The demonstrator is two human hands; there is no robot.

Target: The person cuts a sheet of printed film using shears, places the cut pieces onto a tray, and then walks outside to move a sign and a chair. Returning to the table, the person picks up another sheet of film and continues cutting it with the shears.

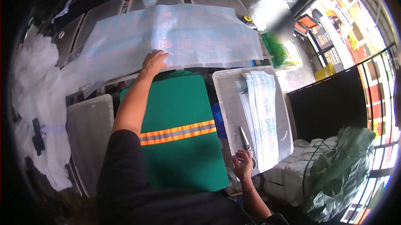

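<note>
My left hand (155,62) lies on the near edge of a wide translucent plastic sheet (200,28) with faint reddish print, its fingers stretched out over the film. Lower right, my right hand (243,165) has its fingers curled at the handles of a pair of scissors (246,140), whose blades point away from me. The scissors rest on a grey board (229,95), beside a stack of long printed plastic strips (263,120). Between my arms is a green board or cover (175,103) with an orange and silver reflective band (179,132).
A yellow tape measure (247,20) sits near the sheet's far right corner. White plastic (41,99) is bunched at the left. Wrapped white bundles (288,175) and a dark green plastic bag (342,170) lie lower right, by a black panel (330,99) and metal railing.
</note>
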